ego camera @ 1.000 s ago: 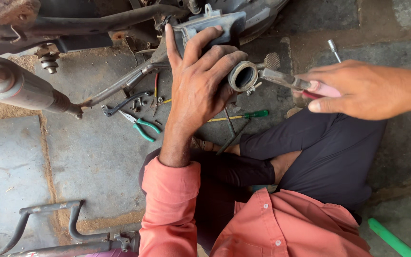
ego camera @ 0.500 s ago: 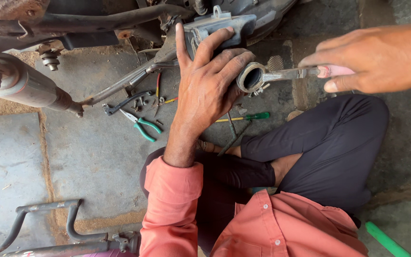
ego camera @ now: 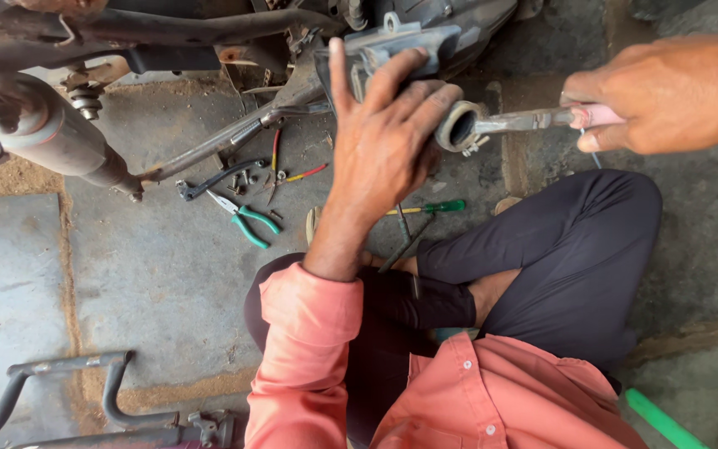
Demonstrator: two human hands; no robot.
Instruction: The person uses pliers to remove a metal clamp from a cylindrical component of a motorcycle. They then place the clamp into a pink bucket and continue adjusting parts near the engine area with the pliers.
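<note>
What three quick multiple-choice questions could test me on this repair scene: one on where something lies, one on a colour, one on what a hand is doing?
1. Where do the pliers lie?
A. on the concrete floor
B. on the person's lap
C. in the left hand

2. What colour are the pliers' handles?
A. red
B. green
C. black

3. What is the right hand doing?
A. resting open on the knee
B. gripping a pink-handled tool
C. holding a hammer

Answers:
1 A, they rest on the ground by small bolts.
2 B, both handles are green.
3 B, the tool's tip meets the round metal part beside the left hand.
</note>
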